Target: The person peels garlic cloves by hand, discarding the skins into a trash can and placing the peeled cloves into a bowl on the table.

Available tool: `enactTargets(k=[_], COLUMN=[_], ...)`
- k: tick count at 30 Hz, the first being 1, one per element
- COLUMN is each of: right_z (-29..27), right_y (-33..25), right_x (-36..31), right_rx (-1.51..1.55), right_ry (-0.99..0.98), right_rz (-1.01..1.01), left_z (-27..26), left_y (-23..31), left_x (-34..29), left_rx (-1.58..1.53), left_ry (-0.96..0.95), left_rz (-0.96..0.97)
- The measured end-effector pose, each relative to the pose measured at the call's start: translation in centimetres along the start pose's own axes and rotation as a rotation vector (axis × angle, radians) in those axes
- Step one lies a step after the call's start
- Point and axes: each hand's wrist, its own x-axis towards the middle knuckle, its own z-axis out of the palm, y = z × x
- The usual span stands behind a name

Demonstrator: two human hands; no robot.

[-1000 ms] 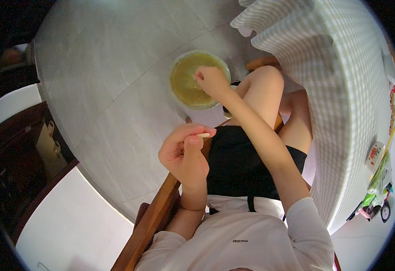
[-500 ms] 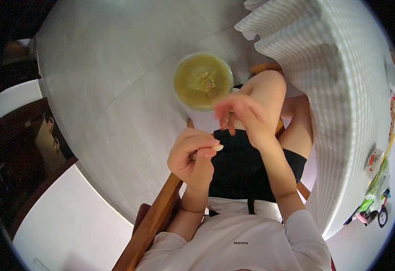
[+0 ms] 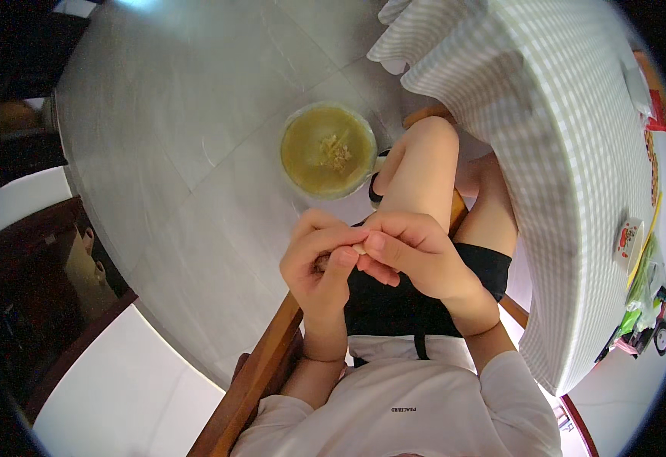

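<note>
Above my lap, both hands meet at the fingertips around a small cream-white piece that looks like a garlic clove (image 3: 360,248). My left hand (image 3: 314,263) is closed, pinching it between thumb and forefinger. Something darker shows within its curled fingers, too shaded to make out. Thumb and forefinger of my right hand (image 3: 424,255) press on the clove from the other side, hiding part of it. On the floor beyond my hands stands a round bin (image 3: 302,164) with a yellowish-green inside and a clear liner. Pale scraps (image 3: 337,152) lie in its bottom.
At the right, a table with a checked cloth (image 3: 531,152) hangs close to my knees. A white dish with red marks (image 3: 630,240) and a green plastic bag (image 3: 641,297) are on it. A wooden chair arm (image 3: 261,369) runs along my left side. Dark furniture (image 3: 59,282) stands far left.
My right hand, blurred and apart from the left before, has come down and left to the clove, its fingers closing on it. My left hand keeps its pinch. The view has shifted slightly.
</note>
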Motion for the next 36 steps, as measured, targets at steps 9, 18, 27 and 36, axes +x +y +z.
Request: enactTargets(k=[9, 18, 27, 36], right_z=[0.7, 0.3, -1.5, -1.5], right_y=[-0.9, -0.3, -1.2, -1.3], right_x=[-0.9, 0.4, 0.5, 0.9], right_rx=[-0.042, -0.885, -0.892, -0.841], right_ry=[0.062, 0.331, 0.108, 0.047], right_rz=[-0.033, -0.827, -0.676, -0.576], left_z=[0.1, -0.1, -0.6, -1.2], left_y=[-0.7, -0.2, -1.2, -1.3], left_x=[-0.3, -0.1, 0.0, 0.0], left_rx=[-0.092, 0.047, 0.014, -0.129], left_ry=[-0.05, 0.061, -0.114, -0.068], left_rz=[0.048, 0.105, -0.01, -0.12])
